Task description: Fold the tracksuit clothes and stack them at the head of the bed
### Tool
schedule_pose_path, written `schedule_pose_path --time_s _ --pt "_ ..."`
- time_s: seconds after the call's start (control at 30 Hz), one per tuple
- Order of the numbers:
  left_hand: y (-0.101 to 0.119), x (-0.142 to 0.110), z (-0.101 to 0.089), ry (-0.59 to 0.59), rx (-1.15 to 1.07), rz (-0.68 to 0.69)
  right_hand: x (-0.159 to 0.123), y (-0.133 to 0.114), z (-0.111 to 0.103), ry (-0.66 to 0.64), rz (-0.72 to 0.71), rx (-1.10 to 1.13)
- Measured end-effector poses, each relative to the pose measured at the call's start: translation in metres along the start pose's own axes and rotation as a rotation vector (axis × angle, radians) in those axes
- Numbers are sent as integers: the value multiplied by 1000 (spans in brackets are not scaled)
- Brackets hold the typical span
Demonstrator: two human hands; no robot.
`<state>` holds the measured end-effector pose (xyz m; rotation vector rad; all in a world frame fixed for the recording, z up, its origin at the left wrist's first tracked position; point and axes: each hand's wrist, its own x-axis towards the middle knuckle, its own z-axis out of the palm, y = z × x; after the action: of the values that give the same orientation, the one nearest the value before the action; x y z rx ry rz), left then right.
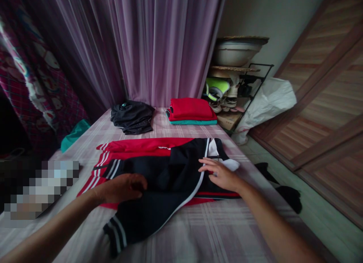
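Note:
A black and red track jacket (187,164) with white stripes lies on the bed, its body partly folded. One black sleeve with a striped cuff (116,232) stretches toward me at the lower left. My left hand (124,188) rests over the black fabric near the left side, fingers curved and thumb apart from them. On the right, my right hand (219,174) lies over the white piping by the jacket's white inner part, with its fingers extended. Neither hand visibly grips the cloth. Red striped fabric (133,145) shows beyond and beneath the black part.
A crumpled dark garment (132,117) and a folded red and teal stack (193,111) sit at the bed's far end. Beyond stand a purple curtain (164,44) and a rack with a basin (236,53). A white plastic bag (266,104) leans near the wooden wardrobe (320,115).

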<state>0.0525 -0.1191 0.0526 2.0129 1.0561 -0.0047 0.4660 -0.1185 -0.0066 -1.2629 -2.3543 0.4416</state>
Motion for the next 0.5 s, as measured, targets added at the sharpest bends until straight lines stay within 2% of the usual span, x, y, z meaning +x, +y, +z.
schedule_pose_path --time_s 0.13,0.2,0.27,0.33,0.43,0.5 --pt "8 -18 11 285 324 142 -10 -14 19 137 -36 -57" --pt "19 -28 23 370 525 148 -6 -18 26 210 -51 -59" --pt "29 -39 38 376 639 91 0 -21 30 246 -44 -51" --pt "36 -48 55 344 657 14 6 -24 31 246 -6 -51" --pt "36 -60 75 304 647 -74 13 -28 29 213 99 -68" --pt "33 -65 82 288 653 -89 16 -28 27 188 165 -69"
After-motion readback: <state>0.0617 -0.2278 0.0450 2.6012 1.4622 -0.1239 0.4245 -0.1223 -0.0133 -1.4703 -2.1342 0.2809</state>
